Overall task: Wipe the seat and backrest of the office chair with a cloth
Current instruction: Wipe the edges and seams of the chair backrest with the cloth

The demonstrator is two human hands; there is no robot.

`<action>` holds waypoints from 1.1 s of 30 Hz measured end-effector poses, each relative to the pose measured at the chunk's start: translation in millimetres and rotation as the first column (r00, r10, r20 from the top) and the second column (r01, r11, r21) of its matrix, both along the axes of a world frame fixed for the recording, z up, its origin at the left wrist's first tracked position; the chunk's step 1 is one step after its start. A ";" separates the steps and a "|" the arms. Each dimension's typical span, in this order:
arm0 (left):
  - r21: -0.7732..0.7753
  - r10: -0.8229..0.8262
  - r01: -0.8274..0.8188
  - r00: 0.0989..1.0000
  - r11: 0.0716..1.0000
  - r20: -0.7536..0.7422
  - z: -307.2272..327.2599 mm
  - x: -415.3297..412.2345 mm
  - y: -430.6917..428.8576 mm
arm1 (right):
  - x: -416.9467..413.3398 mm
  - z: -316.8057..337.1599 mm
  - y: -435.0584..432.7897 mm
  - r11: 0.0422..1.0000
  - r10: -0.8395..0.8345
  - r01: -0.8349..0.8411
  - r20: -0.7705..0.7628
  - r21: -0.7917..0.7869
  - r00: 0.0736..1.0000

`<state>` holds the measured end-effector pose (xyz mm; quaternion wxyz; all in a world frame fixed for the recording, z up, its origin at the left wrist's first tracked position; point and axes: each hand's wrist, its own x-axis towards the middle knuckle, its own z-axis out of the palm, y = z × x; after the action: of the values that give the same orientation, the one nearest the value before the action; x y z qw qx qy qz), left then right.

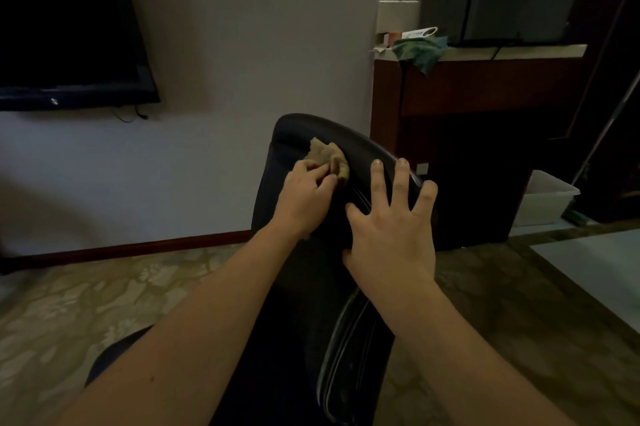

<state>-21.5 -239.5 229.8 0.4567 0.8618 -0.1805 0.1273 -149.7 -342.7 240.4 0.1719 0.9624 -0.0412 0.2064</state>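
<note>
1. Head view, the only one. Office chair (284,148) is centre frame, dark, with the backrest upright and a curved top edge. A dark part low left (114,356) looks like the seat and is mostly hidden by the left forearm.
2. Cloth (327,157): tan and bunched up, lying against the backrest near its top edge.
3. Left grip (306,190): fingers and thumb curled round the lower part of the cloth, pressing it onto the backrest.
4. Right grip (391,224): fully spread with straight fingers, holding nothing. The palm lies flat on the backrest just right of the cloth. The fingertips (401,162) reach the right rim.
5. The two grips are near each other but apart. The right thumb points toward the left wrist.
6. Rest of the room:
   - Black TV (69,27) on the wall, upper left.
   - Dark wood cabinet behind the chair on the right, with a pale tabletop (519,51).
   - Green rag (420,51) draped over the tabletop's front edge, with small boxes just beside it.
   - White bin (543,200) on the floor, right of the cabinet.
   - Patterned floor (104,287) under everything.
</note>
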 end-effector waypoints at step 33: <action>-0.027 0.029 -0.029 0.999 0.999 0.015 -4.3 -4.9 1.0 | 3.4 2.1 0.3 1.000 -0.016 0.016 -0.008 -0.017 1.000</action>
<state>-26.5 -238.5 225.4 0.4648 0.8571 -0.1700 0.1431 -146.3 -342.4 242.5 0.1817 0.9614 -0.0464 0.2014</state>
